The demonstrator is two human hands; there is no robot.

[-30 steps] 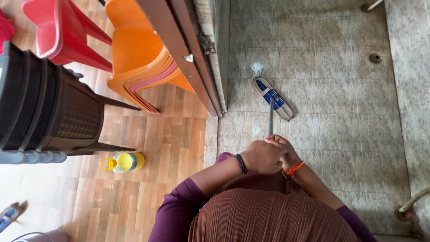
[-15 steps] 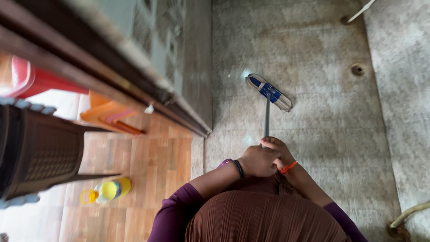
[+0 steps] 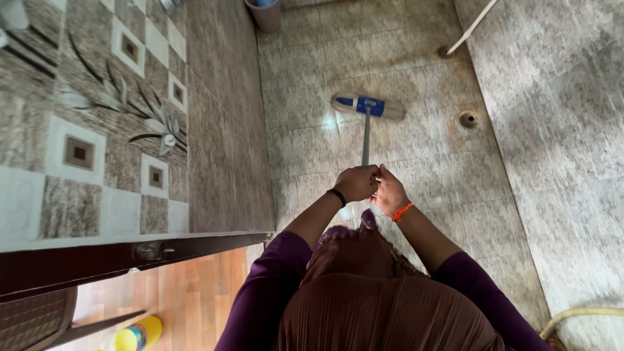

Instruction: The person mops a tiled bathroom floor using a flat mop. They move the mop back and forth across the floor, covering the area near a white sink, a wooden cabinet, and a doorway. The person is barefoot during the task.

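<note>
Both hands wrap the mop handle (image 3: 366, 140) side by side, left hand (image 3: 357, 183) and right hand (image 3: 390, 193) fisted tight for firm downward pressure. The mop head (image 3: 368, 106) lies flat on the wet tiled floor (image 3: 416, 58) ahead, near the floor drain (image 3: 468, 119).

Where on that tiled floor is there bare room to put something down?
Bare tile lies between the brush head and the floor drain, and on the wide strip right of the drain, down to the hose. It is crowded at the handle, gripped by the left hand and right hand.
</note>
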